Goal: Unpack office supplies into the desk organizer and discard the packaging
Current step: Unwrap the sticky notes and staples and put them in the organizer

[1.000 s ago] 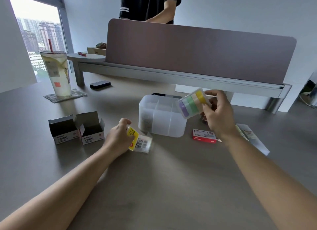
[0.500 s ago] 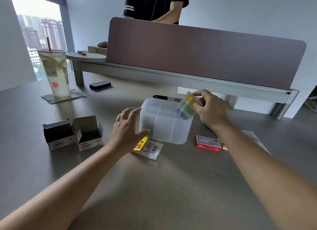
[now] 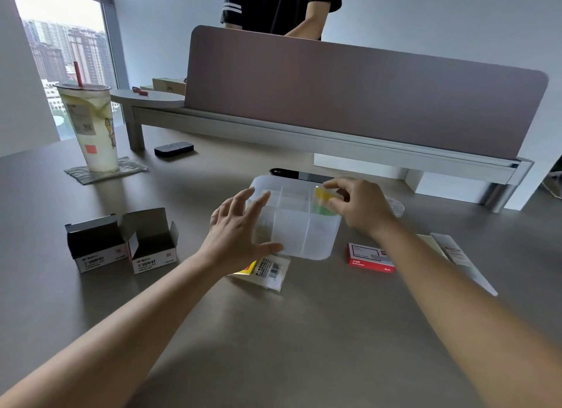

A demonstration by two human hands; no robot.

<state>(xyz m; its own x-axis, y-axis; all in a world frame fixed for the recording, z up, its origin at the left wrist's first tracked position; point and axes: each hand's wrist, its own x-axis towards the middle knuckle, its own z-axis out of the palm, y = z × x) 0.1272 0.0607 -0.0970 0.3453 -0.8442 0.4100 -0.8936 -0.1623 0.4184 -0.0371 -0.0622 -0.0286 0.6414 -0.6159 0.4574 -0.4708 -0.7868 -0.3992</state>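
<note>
A translucent white desk organizer (image 3: 299, 240) with several compartments stands mid-desk. My right hand (image 3: 363, 205) pinches a pack of coloured sticky tabs (image 3: 321, 198) by its yellow end, and the pack is lowered into the organizer's back right compartment. My left hand (image 3: 235, 229) is open with its fingers spread against the organizer's left wall. A clear wrapper with a yellow label and a barcode (image 3: 269, 270) lies on the desk just under my left wrist. A red staple box (image 3: 369, 257) lies to the right of the organizer.
Two open cardboard paper-clip boxes (image 3: 94, 244) (image 3: 152, 240) stand at the left. A flat packet (image 3: 462, 258) lies at the right. A drink cup (image 3: 91, 127) on a mat, a black block (image 3: 173, 149) and a pen (image 3: 286, 172) sit further back. A person stands behind the divider screen (image 3: 365, 91).
My right hand brought the coloured tabs down from above the organizer into its back right compartment. My left hand let go of the wrapper and moved up against the organizer's left side.
</note>
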